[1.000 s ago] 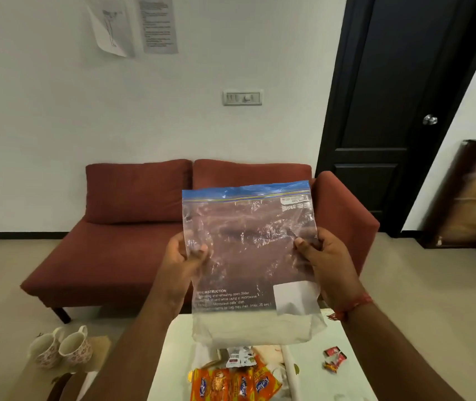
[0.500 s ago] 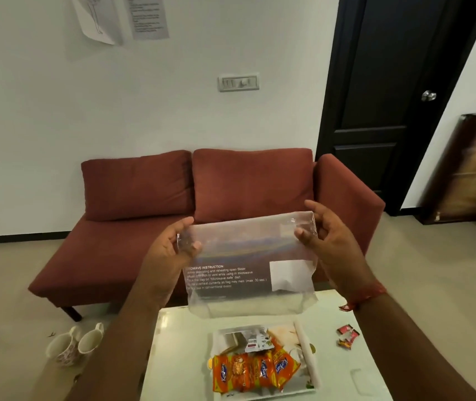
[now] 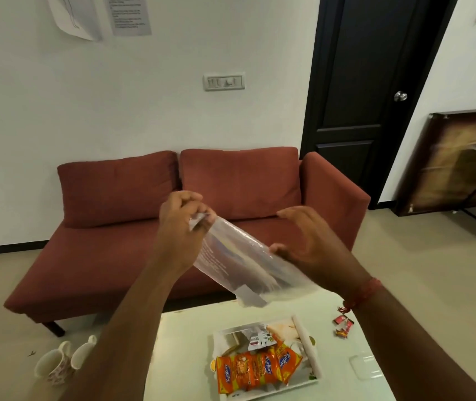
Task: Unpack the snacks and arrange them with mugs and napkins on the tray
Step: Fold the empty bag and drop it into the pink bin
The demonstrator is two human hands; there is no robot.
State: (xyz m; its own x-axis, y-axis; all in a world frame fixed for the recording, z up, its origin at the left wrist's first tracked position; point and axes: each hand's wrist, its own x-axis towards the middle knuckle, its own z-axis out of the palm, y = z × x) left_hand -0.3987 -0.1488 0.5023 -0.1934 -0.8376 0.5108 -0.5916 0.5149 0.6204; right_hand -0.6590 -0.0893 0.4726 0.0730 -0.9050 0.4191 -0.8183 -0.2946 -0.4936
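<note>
An empty clear zip bag [image 3: 239, 259] hangs folded and slanted above the table, between both hands. My left hand [image 3: 181, 227] pinches its upper left corner. My right hand [image 3: 309, 244] touches the bag's right edge with thumb and fingertips, its other fingers spread. Below, a white tray [image 3: 309, 342] on the pale table [image 3: 184, 342] holds orange snack packets [image 3: 257, 369] and a small white packet [image 3: 259, 341]. Two floral mugs [image 3: 60, 363] stand on a low surface at the lower left. No napkins are clearly visible.
Small red wrappers [image 3: 343, 325] lie on the table to the right of the tray. A red sofa [image 3: 173, 227] stands just behind the table. A dark door [image 3: 369, 82] and a leaning wooden board [image 3: 456, 163] are at the right.
The bag was held up flat and stretched between both hands; it has since been lowered, folded over and tilted. The view has tipped down, showing more of the table and tray.
</note>
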